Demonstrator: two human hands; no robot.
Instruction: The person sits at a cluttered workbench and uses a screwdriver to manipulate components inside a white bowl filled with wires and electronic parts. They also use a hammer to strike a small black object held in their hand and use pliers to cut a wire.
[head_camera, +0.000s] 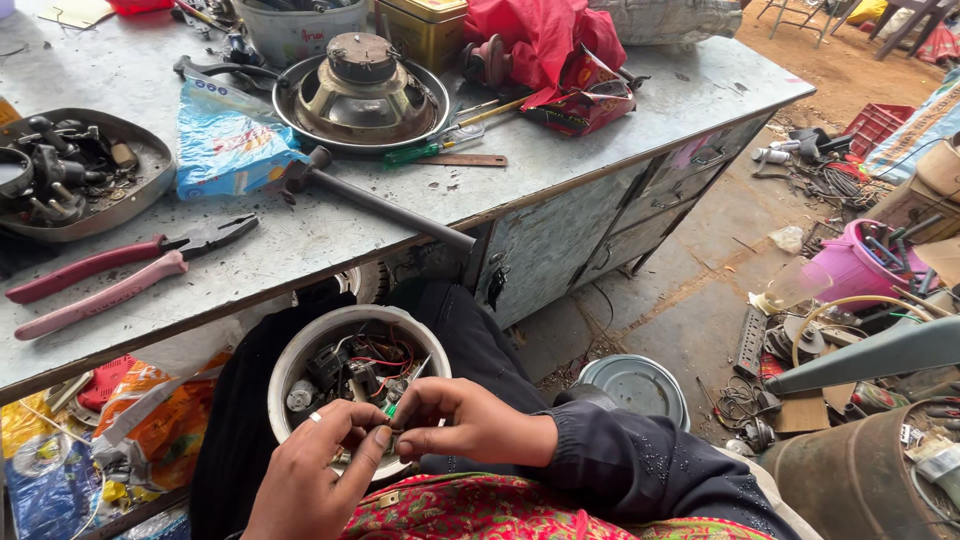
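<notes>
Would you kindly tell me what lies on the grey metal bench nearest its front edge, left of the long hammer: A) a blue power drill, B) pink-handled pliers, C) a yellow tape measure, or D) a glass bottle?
B: the pink-handled pliers lie flat on the grey metal bench, left of the long hammer, jaws pointing right.

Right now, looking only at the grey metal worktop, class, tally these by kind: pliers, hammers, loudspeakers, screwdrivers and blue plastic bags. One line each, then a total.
Pliers with pink handles: 1
Hammer: 1
Loudspeaker: 1
Green-handled screwdriver: 1
Blue plastic bag: 1
Total: 5

Both hands, left hand and right hand, work below the worktop over a white bowl of parts.
</notes>
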